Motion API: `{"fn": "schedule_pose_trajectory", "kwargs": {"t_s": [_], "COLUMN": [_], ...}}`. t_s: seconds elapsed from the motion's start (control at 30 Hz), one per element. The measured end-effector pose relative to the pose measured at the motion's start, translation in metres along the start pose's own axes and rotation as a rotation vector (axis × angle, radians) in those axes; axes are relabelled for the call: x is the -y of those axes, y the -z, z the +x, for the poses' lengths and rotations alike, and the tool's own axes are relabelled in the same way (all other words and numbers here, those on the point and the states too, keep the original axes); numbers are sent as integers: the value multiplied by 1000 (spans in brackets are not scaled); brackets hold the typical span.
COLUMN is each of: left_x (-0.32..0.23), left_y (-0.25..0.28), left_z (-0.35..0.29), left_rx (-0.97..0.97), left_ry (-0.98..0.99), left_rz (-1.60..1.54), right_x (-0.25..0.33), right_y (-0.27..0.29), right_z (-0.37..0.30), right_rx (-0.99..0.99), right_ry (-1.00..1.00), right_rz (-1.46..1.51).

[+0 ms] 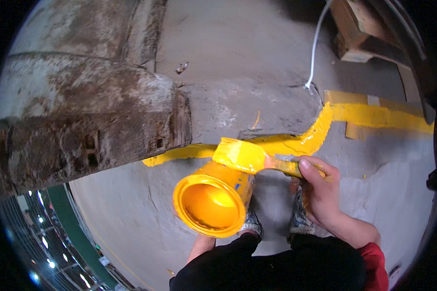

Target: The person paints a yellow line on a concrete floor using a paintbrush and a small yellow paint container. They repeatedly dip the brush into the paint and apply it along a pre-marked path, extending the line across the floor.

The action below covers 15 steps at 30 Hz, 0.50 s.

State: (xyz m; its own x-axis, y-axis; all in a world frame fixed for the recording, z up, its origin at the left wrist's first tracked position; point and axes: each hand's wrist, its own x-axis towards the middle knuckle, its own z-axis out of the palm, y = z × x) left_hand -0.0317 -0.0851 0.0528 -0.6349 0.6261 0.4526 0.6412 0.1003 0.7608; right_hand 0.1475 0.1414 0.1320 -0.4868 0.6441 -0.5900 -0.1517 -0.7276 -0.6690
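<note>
My right hand point(320, 191) grips the handle of a wide paintbrush point(243, 156) whose bristles are loaded with yellow paint. The brush head hovers just above the rim of a yellow paint can point(213, 199). The can is tilted toward me, its open mouth showing yellow paint inside. My left hand is almost fully hidden under the can; only the forearm point(201, 246) shows, reaching up to it. A freshly painted yellow stripe point(306, 140) runs across the concrete floor just beyond the brush.
A rusty, worn concrete and metal base point(82, 121) fills the left. A white cable point(314, 48) hangs at the top right beside wooden pieces point(357, 29). My paint-spattered shoes point(251, 223) stand on the grey floor below the stripe.
</note>
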Motion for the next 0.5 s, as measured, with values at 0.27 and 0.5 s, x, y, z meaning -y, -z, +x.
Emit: {"fn": "schedule_pose_trajectory", "kwargs": {"t_s": [0.27, 0.5], "left_x": [-11, -1], "left_y": [17, 53], "left_z": [6, -32], "left_rx": [-37, -212], "left_ry": [-181, 142], "left_rz": [71, 92], "right_x": [22, -6], "right_y": [-16, -6], "right_z": [1, 22], "right_rx": [60, 42], "right_ry": [-182, 12], "right_rz": [-50, -114]}}
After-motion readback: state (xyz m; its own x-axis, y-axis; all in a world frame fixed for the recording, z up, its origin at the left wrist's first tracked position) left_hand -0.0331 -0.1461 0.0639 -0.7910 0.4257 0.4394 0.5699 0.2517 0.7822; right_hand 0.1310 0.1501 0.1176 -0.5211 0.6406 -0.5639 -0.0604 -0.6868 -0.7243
